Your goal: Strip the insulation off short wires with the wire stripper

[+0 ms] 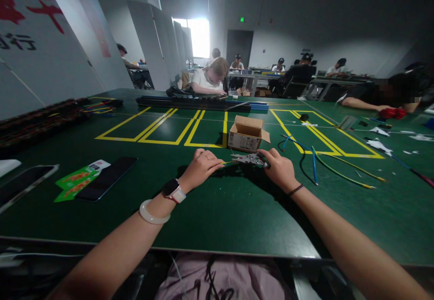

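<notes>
My left hand [202, 168] pinches a short yellow-green wire [228, 162] between thumb and fingers. The wire's far end meets the jaws of a flat metal wire stripper [250, 158]; whether the jaws are closed on it, I cannot tell. My right hand [280, 168] grips the wire stripper by its right end, the handles mostly hidden by the fingers. Just behind the tool stands an open cardboard box [244, 141], its flaps raised. Right of my right hand lie loose cut wires, among them a green wire [334, 173] and a blue wire [314, 166].
The green table [210, 218] carries yellow tape rectangles [159, 142]. A dark phone [107, 180] and a green packet [79, 181] lie left. Black and blue strips [200, 103] lie along the back. White scraps [379, 146] lie right. A person [210, 78] sits opposite; another leans in at right.
</notes>
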The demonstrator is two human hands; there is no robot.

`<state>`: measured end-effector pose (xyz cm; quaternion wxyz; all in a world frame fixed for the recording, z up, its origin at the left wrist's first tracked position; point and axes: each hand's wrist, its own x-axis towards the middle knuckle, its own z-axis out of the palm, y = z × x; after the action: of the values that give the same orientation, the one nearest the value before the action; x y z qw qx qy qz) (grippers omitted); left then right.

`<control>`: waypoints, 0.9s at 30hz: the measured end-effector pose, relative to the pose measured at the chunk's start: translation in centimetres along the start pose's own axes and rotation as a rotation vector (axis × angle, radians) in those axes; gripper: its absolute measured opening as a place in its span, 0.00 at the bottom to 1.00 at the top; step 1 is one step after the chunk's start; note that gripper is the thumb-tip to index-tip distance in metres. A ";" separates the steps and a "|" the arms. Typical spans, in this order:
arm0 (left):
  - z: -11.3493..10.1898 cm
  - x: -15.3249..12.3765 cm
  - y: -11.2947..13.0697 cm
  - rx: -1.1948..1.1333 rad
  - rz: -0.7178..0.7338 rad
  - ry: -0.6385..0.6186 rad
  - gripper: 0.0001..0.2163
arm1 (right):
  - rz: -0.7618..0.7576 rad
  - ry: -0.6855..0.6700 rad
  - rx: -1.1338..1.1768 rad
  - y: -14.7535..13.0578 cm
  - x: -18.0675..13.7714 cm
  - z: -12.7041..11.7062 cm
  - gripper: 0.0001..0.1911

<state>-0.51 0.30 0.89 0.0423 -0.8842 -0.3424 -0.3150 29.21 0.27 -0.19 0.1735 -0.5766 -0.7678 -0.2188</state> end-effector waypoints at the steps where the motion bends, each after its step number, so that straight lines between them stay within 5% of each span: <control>1: 0.0 0.0 0.0 0.016 0.006 0.007 0.13 | 0.001 0.004 -0.007 0.0 0.0 0.0 0.24; 20: -0.6 0.1 0.5 0.253 0.088 -0.112 0.11 | -0.131 -0.046 -0.006 -0.8 0.0 -0.2 0.21; 27: -0.5 0.0 0.5 0.281 0.110 -0.129 0.11 | -0.283 0.050 0.005 -0.4 0.4 0.3 0.18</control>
<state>-0.46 -0.25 1.39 0.1605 -0.9054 -0.3362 -0.2036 28.65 0.66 -0.23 0.1616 -0.4566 -0.8373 -0.2535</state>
